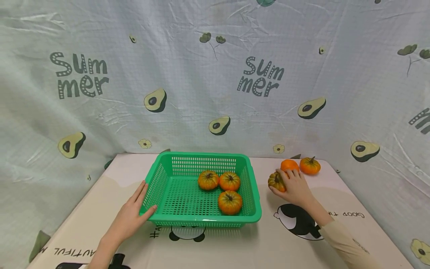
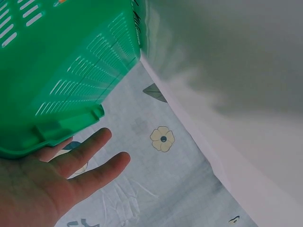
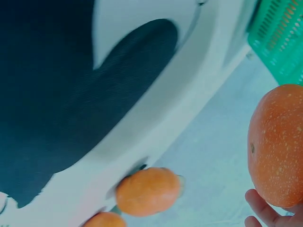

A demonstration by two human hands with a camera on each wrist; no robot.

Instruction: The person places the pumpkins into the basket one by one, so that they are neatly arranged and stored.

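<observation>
A green plastic basket point(image 1: 205, 218) stands on the table with three small orange-green pumpkins inside, one of them a front pumpkin point(image 1: 230, 203). My left hand point(image 1: 127, 220) rests along the basket's left rim, fingers straight and spread; the left wrist view shows the same hand point(image 2: 57, 184) against the green wall point(image 2: 71, 61). To the right of the basket, my right hand point(image 1: 295, 188) grips another small pumpkin point(image 1: 275, 182). Its speckled orange underside point(image 3: 279, 146) faces the right wrist camera, with only some fingertips visible below it.
Behind my right hand lie two more pumpkins, an orange one point(image 1: 289, 164) partly hidden and a stemmed one point(image 1: 309, 166) near the table's back right. A printed cloth point(image 1: 188, 123) hangs behind and beside the pale table point(image 1: 282, 246).
</observation>
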